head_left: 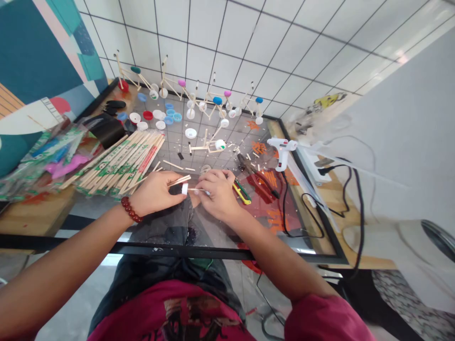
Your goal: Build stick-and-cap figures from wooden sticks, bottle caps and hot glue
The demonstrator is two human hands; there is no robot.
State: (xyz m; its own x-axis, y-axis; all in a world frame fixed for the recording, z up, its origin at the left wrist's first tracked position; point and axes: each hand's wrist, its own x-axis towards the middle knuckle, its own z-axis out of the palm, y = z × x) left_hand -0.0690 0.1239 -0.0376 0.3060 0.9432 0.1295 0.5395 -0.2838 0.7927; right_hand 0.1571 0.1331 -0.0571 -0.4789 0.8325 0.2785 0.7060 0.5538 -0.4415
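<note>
My left hand (154, 192), with a red bead bracelet at the wrist, is closed over the near middle of the glass top. Its thumb and fingers pinch a white bottle cap (185, 188) standing on edge, with short wooden sticks (179, 180) along the forefinger. Facing it, my right hand (218, 194) is closed on a thin stick (192, 189) whose end reaches the cap. My right fingers partly hide a small pale piece there. Just beyond the hands lies a stick frame with a white cap (220, 145).
Packaged chopsticks (121, 161) lie left. Loose bottle caps (170, 113) and several stick-and-cap models (217, 101) line the back. On the right are pliers (258, 175), a yellow-green utility knife (242, 193), a white glue gun (282, 151), its cord and a power strip (313, 163).
</note>
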